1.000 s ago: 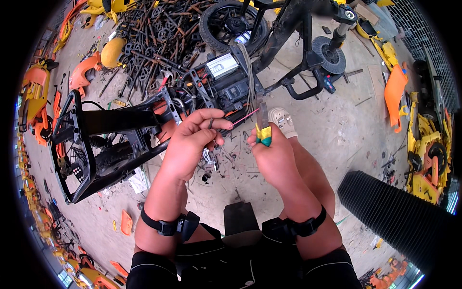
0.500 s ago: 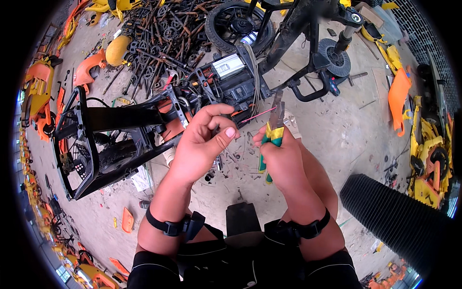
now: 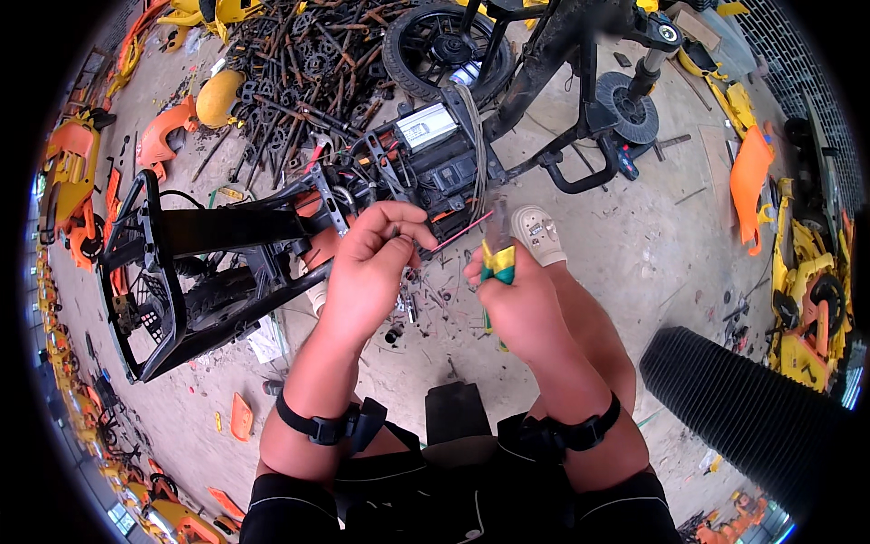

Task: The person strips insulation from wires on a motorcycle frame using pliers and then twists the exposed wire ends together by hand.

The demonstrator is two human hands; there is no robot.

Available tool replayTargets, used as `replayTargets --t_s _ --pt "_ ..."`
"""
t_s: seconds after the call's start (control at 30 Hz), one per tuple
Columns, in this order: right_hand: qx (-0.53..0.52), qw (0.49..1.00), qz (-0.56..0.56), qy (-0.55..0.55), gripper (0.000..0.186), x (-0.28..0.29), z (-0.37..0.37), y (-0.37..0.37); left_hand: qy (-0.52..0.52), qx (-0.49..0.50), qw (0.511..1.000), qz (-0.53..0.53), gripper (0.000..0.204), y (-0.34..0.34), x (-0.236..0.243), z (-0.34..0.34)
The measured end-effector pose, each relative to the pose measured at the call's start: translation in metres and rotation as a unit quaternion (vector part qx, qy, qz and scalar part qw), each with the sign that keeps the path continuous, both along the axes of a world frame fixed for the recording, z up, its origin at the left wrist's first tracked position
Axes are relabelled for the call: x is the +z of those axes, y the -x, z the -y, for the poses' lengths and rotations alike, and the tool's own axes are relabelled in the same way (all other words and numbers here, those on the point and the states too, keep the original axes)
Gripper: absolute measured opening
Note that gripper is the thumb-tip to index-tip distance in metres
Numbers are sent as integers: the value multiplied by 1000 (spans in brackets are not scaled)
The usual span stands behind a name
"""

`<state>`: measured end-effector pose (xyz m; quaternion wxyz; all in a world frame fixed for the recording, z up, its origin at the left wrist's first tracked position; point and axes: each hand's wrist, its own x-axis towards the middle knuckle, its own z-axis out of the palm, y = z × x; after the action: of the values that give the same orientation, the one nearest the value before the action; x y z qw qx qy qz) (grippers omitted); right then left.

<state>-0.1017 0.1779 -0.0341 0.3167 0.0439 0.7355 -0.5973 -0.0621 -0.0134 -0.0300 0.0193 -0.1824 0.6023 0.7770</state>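
My left hand is closed, thumb pressed to curled fingers. From its fingertips a thin red wire slants up to the right. My right hand grips pliers with green and yellow handles, their metal jaws pointing up and blurred. The wire's far end reaches the side of the jaws; I cannot tell if they bite on it. Just beyond my hands lies a dismantled black vehicle frame, with a silver-labelled box and a bundle of grey cables on it.
A heap of rusty metal parts lies at the far left, beside a wheel. On the right are a black ribbed cylinder and an orange panel. Small scraps litter the concrete floor by my shoe.
The pliers and my right hand have moved left and slightly down. The wire's far end moved with them, and my left fingers have curled tighter.
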Motion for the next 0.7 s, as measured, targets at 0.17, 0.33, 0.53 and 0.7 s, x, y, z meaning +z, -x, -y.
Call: replayTargets --t_s 0.17,0.33,0.53,0.7 --pt "84 993 -6 -84 31 12 4 1 -3 -31 999 11 19 4 8 -4" --pt "108 988 -14 -106 30 9 3 2 22 -78 997 9 20 1 4 -10" --pt "109 991 -33 -73 34 -4 1 -3 78 -57 995 30 12 1 8 -8" --pt "106 993 -21 -36 37 -12 2 -6 69 -51 996 25 10 2 10 -6"
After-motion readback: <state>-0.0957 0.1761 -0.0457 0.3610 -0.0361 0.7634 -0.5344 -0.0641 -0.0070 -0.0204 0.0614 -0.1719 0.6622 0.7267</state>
